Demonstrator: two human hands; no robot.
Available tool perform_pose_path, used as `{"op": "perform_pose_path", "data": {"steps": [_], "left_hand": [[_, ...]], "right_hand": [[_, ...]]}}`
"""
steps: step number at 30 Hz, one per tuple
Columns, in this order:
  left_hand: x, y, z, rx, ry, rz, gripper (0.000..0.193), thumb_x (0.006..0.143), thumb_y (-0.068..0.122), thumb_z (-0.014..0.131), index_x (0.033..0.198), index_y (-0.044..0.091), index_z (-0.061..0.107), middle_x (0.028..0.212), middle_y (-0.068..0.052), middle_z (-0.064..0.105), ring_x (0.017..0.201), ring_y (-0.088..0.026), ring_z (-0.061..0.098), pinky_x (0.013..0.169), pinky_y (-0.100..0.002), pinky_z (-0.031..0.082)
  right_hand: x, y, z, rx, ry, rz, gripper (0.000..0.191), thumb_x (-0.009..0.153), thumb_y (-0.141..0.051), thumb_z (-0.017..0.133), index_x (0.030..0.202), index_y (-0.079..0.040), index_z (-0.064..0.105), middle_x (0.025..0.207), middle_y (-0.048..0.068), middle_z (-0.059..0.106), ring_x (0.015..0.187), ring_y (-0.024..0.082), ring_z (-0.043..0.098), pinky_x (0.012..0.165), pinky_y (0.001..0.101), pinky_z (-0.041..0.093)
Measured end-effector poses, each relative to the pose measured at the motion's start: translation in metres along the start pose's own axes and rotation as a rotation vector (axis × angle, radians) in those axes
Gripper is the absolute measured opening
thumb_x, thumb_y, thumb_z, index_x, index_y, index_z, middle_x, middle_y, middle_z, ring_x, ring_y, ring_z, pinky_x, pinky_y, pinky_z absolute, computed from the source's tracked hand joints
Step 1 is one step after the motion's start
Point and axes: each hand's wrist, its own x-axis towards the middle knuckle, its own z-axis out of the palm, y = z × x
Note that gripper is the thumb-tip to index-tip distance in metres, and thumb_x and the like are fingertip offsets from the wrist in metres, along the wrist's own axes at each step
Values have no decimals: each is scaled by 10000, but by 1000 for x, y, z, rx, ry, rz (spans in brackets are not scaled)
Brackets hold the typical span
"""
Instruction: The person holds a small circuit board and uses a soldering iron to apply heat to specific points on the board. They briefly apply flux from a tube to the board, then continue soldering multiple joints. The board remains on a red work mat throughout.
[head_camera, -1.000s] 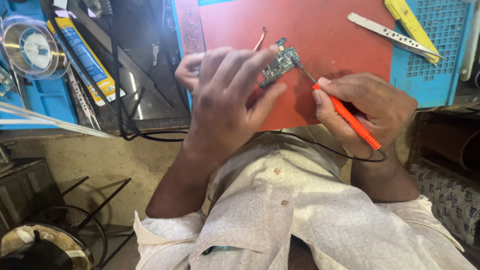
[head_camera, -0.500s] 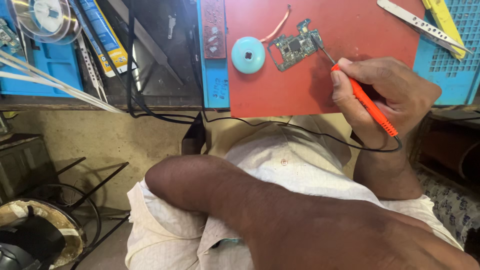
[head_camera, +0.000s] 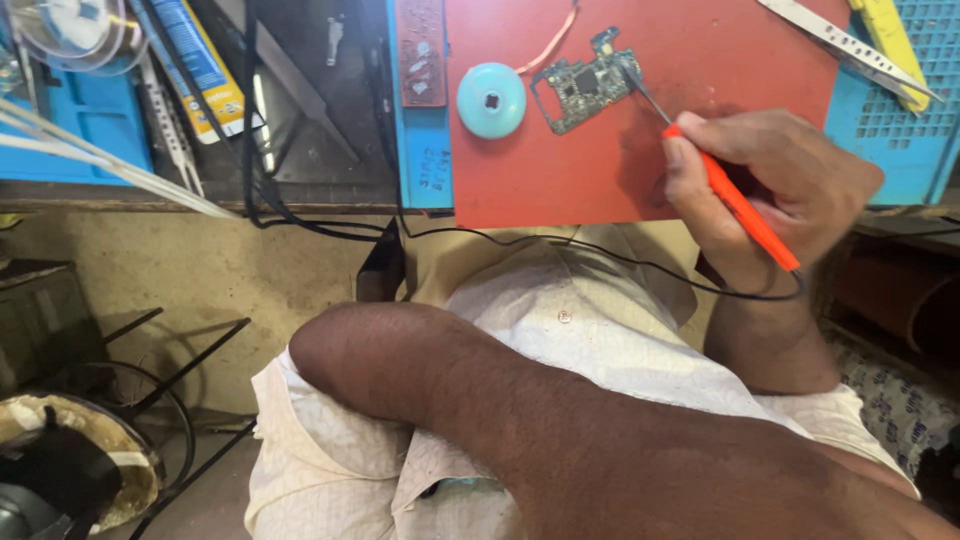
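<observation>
A small green circuit board lies on a red work mat at the top of the head view. My right hand grips a thin orange-handled soldering tool, its dark metal tip resting on the board's right edge. A black cable runs from the tool's back end across my lap. A round light-blue disc sits on the mat just left of the board, near a thin orange wire. My left forearm crosses the foreground over my pale shirt; the hand itself is out of frame.
Metal tweezers and a yellow tool lie at the top right over a blue perforated tray. On the left stand a blue-and-yellow tube, a wire spool and black cables. A round dark container sits on the floor.
My left hand has come off the circuit board and pulled back toward me, uncovering the blue disc. My right hand keeps the tool's tip on the board.
</observation>
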Motion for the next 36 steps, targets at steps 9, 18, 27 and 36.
{"op": "perform_pose_path", "data": {"steps": [9,18,27,36], "left_hand": [[0,10,-1,66,-37,-63,124,1052,136,750,1026,70,648,1001,-44,663,917,-125,635,993,-336,549],[1,5,2,131,-12,-9,135,1059,90,736,992,73,620,967,-52,641,901,-126,628,1025,-364,576],[-5,23,9,79,-58,-105,166,1077,70,725,952,47,618,956,-73,648,915,-143,646,1031,-373,571],[-5,40,21,19,-20,-119,182,1084,75,674,914,38,617,921,-116,656,840,-164,650,1035,-407,590]], "right_hand": [[0,0,1,-30,-2,-22,105,1022,69,807,1105,46,746,950,146,740,820,194,716,740,257,543],[0,-6,0,-46,-6,-6,103,1025,57,797,1111,42,743,968,144,741,837,191,720,755,251,548],[2,-4,0,-30,0,2,102,1023,40,816,1087,56,738,957,158,741,792,195,709,712,248,536],[-1,-4,-1,-28,-20,-13,99,1045,40,788,1126,48,732,1017,153,744,862,191,725,791,248,561]]}}
